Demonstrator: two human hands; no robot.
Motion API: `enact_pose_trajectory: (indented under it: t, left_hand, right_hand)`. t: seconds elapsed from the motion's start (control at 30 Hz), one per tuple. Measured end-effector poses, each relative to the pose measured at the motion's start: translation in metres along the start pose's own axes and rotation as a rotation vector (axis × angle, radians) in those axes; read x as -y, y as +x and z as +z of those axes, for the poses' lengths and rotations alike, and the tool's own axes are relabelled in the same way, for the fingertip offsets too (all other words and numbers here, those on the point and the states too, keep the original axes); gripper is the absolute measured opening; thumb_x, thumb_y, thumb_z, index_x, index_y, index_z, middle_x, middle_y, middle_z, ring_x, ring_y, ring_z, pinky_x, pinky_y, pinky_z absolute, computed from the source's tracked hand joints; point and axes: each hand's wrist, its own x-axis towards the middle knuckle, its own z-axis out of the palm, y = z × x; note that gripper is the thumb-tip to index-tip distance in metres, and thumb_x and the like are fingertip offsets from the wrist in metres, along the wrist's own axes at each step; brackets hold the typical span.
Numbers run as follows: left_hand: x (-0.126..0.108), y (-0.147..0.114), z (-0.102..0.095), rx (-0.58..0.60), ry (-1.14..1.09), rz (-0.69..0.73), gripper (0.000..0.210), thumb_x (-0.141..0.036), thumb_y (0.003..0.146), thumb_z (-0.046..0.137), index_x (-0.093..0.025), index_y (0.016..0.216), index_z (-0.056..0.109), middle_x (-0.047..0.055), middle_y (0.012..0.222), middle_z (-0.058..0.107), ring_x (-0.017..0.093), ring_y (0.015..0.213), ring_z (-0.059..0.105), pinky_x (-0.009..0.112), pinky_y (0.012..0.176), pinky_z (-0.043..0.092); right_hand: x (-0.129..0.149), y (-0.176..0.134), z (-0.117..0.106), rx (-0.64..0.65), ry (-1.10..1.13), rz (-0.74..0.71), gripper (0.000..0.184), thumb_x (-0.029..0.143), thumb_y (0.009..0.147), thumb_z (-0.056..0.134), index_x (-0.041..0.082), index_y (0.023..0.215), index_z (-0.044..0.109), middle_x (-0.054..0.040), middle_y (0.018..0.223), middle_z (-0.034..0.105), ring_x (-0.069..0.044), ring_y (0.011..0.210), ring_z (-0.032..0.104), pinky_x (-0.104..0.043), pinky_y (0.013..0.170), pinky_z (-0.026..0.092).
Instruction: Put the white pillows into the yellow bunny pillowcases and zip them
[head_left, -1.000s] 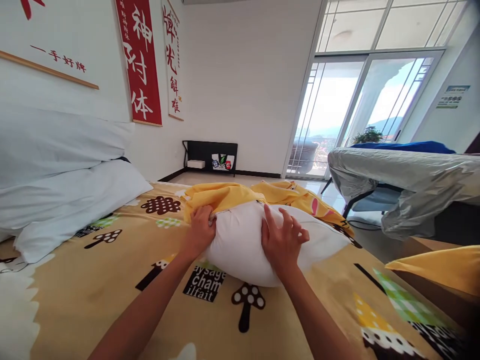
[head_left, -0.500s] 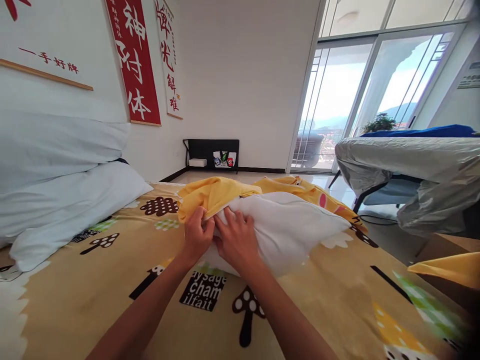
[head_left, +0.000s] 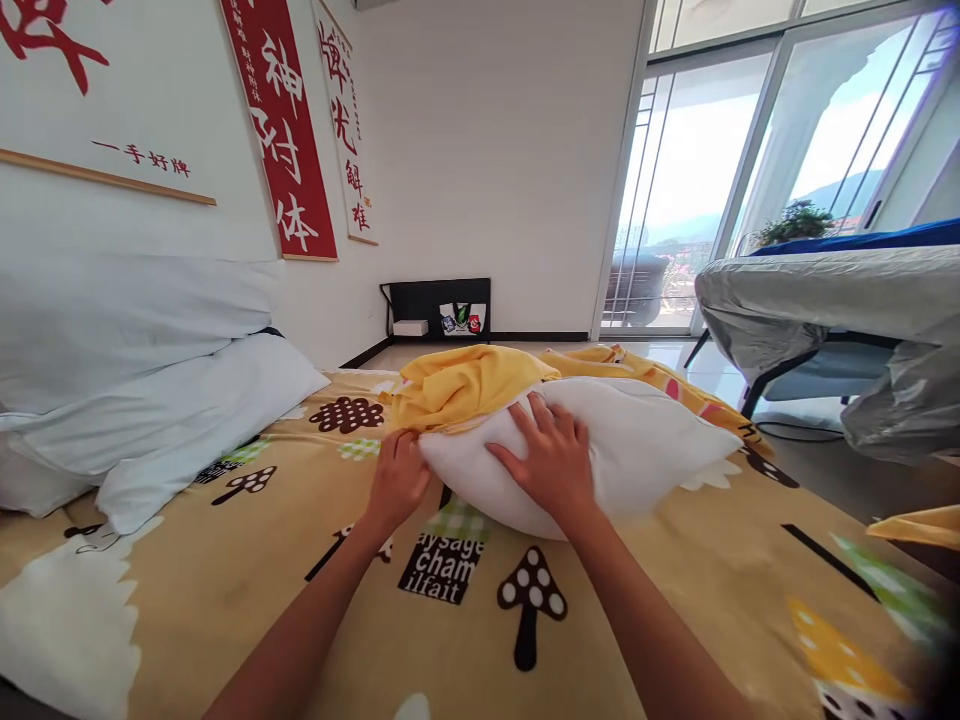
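A white pillow (head_left: 637,440) lies on the patterned bedsheet (head_left: 315,640), its far left edge covered by a bunched yellow pillowcase (head_left: 480,380). My left hand (head_left: 400,482) is closed at the pillow's left corner, its fingers curled on the edge of the pillowcase. What the fingertips pinch is partly hidden. Spread on top of the pillow, my right hand (head_left: 551,458) is open, palm down, with the fingertips close to the pillowcase's edge.
White pillows (head_left: 217,390) are stacked at the left against the wall. Beyond the bed, a low black stand (head_left: 442,295) sits by the far wall. A plastic-covered table (head_left: 832,285) and a chair (head_left: 817,370) stand at the right, before the sliding glass doors (head_left: 690,180).
My right hand has moved right, away from my left hand, and spread out on the pillow. The left hand stays at the pillow's left corner. The view has shifted slightly.
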Motion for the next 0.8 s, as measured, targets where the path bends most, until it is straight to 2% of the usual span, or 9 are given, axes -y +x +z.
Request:
enact_pose_trajectory:
  t: [0.1,0.2,0.3,0.37,0.4,0.47,0.57,0.7,0.8]
  left_hand:
    - [0.004,0.001,0.005,-0.008,-0.160,0.014,0.041,-0.022,0.091,0.049,-0.019,0.131,0.039,0.013,0.122,0.054,0.024,0.117,0.051,0.043,0.099,0.047]
    - [-0.009,0.015,0.007,-0.034,-0.219,0.074,0.042,-0.024,0.094,0.048,-0.021,0.134,0.040,0.013,0.128,0.052,0.023,0.124,0.048,0.041,0.104,0.043]
    - [-0.024,0.035,0.007,-0.003,-0.212,0.084,0.036,-0.028,0.093,0.051,-0.020,0.127,0.047,0.012,0.123,0.057,0.024,0.119,0.052,0.041,0.102,0.042]
    - [-0.030,0.047,0.008,0.013,-0.191,0.033,0.030,-0.029,0.090,0.055,-0.019,0.118,0.052,0.011,0.115,0.062,0.024,0.112,0.056,0.041,0.096,0.042]
    - [-0.033,0.053,0.008,0.023,-0.180,0.000,0.026,-0.028,0.088,0.058,-0.019,0.112,0.055,0.010,0.110,0.064,0.024,0.108,0.057,0.041,0.093,0.042]
    - [-0.038,0.062,0.010,0.045,-0.157,-0.058,0.019,-0.026,0.084,0.062,-0.018,0.100,0.057,0.007,0.100,0.066,0.023,0.100,0.059,0.039,0.088,0.040]
    - [-0.046,0.072,0.013,0.035,-0.101,-0.110,0.009,-0.020,0.079,0.063,-0.018,0.083,0.055,0.003,0.086,0.065,0.021,0.087,0.060,0.037,0.082,0.035]
    - [-0.056,0.071,0.019,-0.100,-0.011,-0.061,0.017,-0.009,0.075,0.053,-0.019,0.064,0.045,-0.002,0.065,0.058,0.017,0.070,0.055,0.035,0.075,0.031]
    - [-0.068,0.060,0.023,-0.236,0.005,0.048,0.021,-0.005,0.070,0.048,-0.020,0.058,0.039,-0.003,0.056,0.050,0.015,0.061,0.049,0.034,0.072,0.030]
  right_hand:
    - [-0.009,-0.007,0.000,-0.086,-0.011,0.019,0.057,0.058,0.087,0.055,0.020,0.129,0.057,-0.0128,0.137,0.054,-0.033,0.113,0.047,-0.042,0.090,0.033]
    - [-0.011,-0.021,-0.001,-0.189,0.002,0.007,0.057,0.052,0.089,0.055,0.018,0.135,0.053,-0.0149,0.140,0.051,-0.031,0.119,0.048,-0.041,0.094,0.034]
    - [-0.001,-0.040,-0.002,-0.314,-0.047,0.035,0.051,0.042,0.089,0.058,0.016,0.133,0.055,-0.0183,0.138,0.053,-0.032,0.123,0.047,-0.043,0.096,0.032]
    - [0.012,-0.053,-0.001,-0.357,-0.047,-0.007,0.041,0.030,0.090,0.056,0.017,0.129,0.058,-0.0164,0.133,0.057,-0.030,0.120,0.050,-0.042,0.096,0.030]
    - [0.019,-0.058,-0.001,-0.333,-0.021,-0.068,0.039,0.024,0.090,0.053,0.018,0.127,0.059,-0.0144,0.131,0.059,-0.028,0.119,0.051,-0.040,0.095,0.030]
    - [0.035,-0.062,0.002,-0.191,0.051,-0.225,0.041,0.015,0.088,0.047,0.018,0.126,0.060,-0.0110,0.130,0.061,-0.025,0.121,0.050,-0.038,0.095,0.030]
    - [0.053,-0.052,0.006,0.019,0.076,-0.364,0.043,0.014,0.087,0.045,0.014,0.127,0.060,-0.0122,0.131,0.060,-0.025,0.127,0.045,-0.040,0.094,0.032]
    - [0.055,-0.027,0.015,0.172,0.059,-0.434,0.037,0.011,0.086,0.050,0.008,0.121,0.063,-0.0170,0.126,0.063,-0.026,0.128,0.044,-0.039,0.092,0.036]
    - [0.048,-0.015,0.025,0.279,0.059,-0.462,0.024,0.010,0.084,0.053,0.013,0.100,0.072,-0.0118,0.096,0.073,-0.023,0.105,0.058,-0.036,0.088,0.040]
